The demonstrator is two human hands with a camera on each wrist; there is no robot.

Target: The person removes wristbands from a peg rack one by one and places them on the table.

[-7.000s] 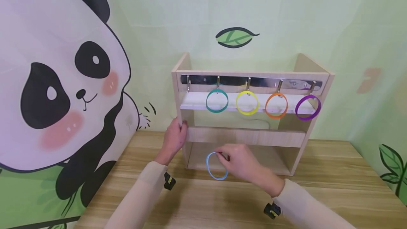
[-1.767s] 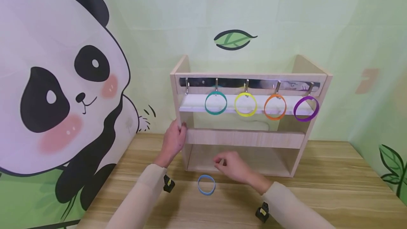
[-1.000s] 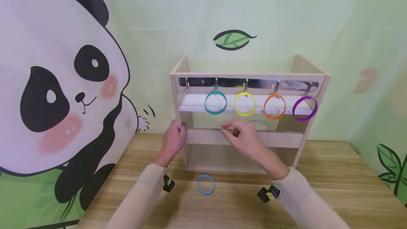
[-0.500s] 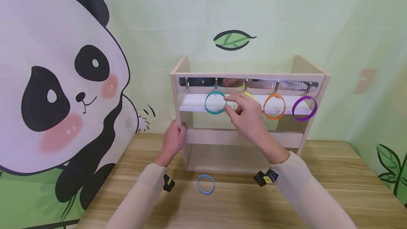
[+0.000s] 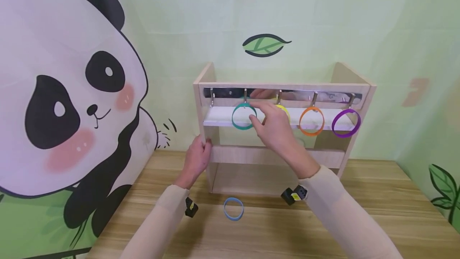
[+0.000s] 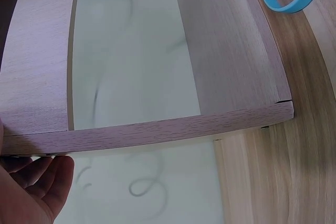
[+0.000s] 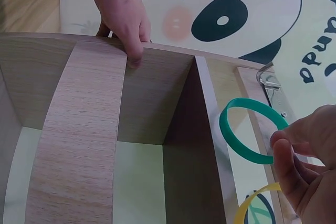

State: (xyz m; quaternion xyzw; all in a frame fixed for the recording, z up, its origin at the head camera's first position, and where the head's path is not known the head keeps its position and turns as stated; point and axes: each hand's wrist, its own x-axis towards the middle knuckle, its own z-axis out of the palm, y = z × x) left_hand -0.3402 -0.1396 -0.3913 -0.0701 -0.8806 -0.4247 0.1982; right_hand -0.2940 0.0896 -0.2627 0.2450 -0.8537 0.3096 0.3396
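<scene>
My left hand (image 5: 197, 156) grips the left side panel of a small wooden shelf (image 5: 276, 156), thumb on the inner face. In the head view my right hand (image 5: 274, 125) is at the green wristband (image 5: 234, 123), which hangs from the second hook. Index finger and thumb overlap its right edge, with a gap showing between their tips; the right wrist view has the fingertips right at the green band. Behind this hand the yellow wristband (image 5: 285, 111) is partly hidden. A blue wristband (image 5: 233, 219) lies on the table in front of the shelf.
An orange wristband (image 5: 312, 134) and a purple wristband (image 5: 345, 135) hang farther right on the metal hook rail (image 5: 230, 92). The leftmost hook (image 5: 212, 97) bears no band. A panda-printed backdrop (image 5: 108, 131) stands at the left of the wooden table (image 5: 377, 211).
The blue wristband, pinched by my right hand earlier, now lies on the table. That hand has risen from the lower shelf to the green wristband. My left hand keeps its grip.
</scene>
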